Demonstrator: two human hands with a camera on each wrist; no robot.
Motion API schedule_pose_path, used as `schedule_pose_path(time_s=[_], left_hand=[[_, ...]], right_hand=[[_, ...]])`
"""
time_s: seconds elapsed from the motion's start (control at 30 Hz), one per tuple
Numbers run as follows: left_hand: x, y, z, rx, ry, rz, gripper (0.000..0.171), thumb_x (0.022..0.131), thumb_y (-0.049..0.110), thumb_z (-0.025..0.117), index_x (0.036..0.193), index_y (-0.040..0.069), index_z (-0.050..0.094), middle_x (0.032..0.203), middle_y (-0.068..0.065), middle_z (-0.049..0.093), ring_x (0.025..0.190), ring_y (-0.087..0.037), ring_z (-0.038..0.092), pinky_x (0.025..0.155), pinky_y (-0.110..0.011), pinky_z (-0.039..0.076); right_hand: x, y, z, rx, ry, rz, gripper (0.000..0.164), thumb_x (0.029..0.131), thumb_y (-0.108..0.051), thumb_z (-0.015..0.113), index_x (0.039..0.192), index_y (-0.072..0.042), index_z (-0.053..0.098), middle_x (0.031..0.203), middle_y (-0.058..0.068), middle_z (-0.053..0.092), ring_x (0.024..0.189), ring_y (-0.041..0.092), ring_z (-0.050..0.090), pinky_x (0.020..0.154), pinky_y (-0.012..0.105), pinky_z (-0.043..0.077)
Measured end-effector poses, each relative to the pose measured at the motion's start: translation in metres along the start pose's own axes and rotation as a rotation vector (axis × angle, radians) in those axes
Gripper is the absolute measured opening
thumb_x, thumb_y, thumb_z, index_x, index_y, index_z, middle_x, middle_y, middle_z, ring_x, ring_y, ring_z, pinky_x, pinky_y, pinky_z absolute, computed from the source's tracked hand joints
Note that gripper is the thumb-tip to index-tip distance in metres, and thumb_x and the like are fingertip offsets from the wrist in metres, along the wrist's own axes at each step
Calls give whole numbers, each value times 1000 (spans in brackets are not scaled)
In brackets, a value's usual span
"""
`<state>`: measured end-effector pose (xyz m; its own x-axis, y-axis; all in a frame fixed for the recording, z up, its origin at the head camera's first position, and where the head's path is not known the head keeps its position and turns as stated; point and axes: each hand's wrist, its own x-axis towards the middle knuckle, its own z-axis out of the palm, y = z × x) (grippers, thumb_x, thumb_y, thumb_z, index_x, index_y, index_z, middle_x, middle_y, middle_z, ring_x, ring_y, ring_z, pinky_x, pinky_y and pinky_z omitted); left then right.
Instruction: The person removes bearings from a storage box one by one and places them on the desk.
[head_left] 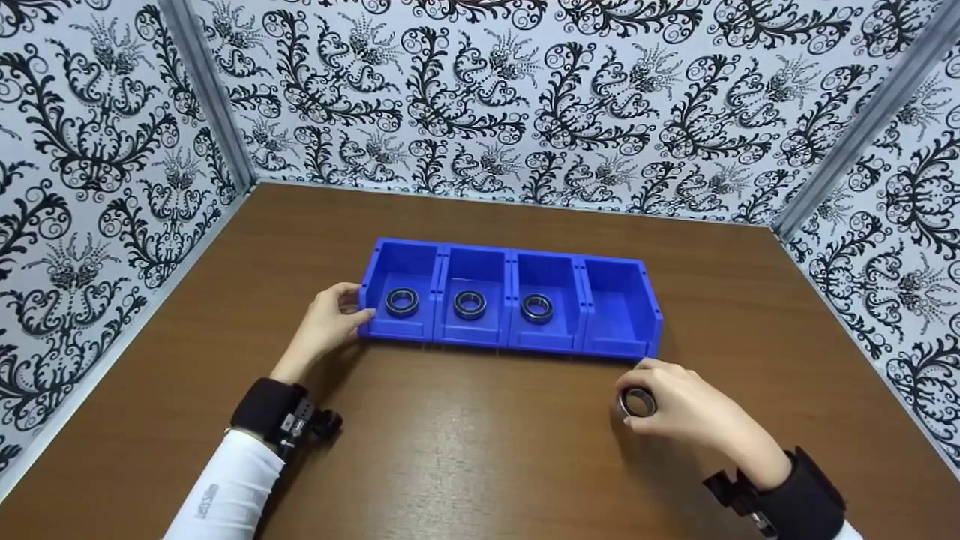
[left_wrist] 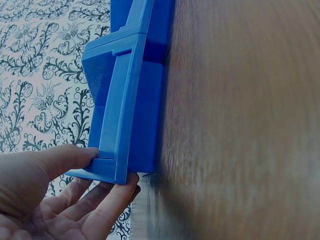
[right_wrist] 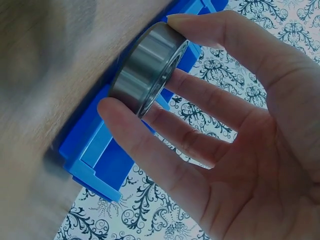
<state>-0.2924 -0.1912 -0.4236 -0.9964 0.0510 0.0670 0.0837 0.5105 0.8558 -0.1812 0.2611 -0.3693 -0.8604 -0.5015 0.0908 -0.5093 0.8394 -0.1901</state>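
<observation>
My left hand [head_left: 330, 319] grips the left side wall of a row of blue bins [head_left: 469, 341], thumb over the edge and fingers outside, as the left wrist view also shows. My right hand [head_left: 686, 397] pinches a steel ball bearing [right_wrist: 147, 67] by its outer rim between thumb and fingers. This bearing is tilted up over the table, in front of the rightmost bin [head_left: 611, 300], which has nothing in it. One bearing lies flat in each of the other bins: a left one [head_left: 402, 313], a middle one [head_left: 469, 315] and a right one [head_left: 537, 318].
The bins stand on a brown wooden table [head_left: 450, 450]. Walls with a black floral pattern [head_left: 480, 97] enclose it at the back and both sides, with grey posts [head_left: 214, 97] at the corners. Each wrist wears a black strap with a camera [head_left: 326, 424].
</observation>
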Motion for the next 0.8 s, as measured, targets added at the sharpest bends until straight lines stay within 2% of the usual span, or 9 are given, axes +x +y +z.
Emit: schedule_pose_path(time_s=[0.47,0.8], left_hand=[[0,1,0,-11,0,-11,46,85,9,62,125,-8,46,123,-28,56,113,-37,57,98,-42,48],[0,1,0,-17,3,-2,45,84,8,62,124,-8,47,122,-28,56,113,-37,57,98,-42,47]], right_hand=[[-7,-1,9,27,-17,-10,27,66,-20,74,92,-21,68,88,-7,62,80,14,62,61,24,46],[-12,0,15,36,-24,-17,27,66,-20,73,92,-23,68,88,-8,60,79,10,60,61,23,46]])
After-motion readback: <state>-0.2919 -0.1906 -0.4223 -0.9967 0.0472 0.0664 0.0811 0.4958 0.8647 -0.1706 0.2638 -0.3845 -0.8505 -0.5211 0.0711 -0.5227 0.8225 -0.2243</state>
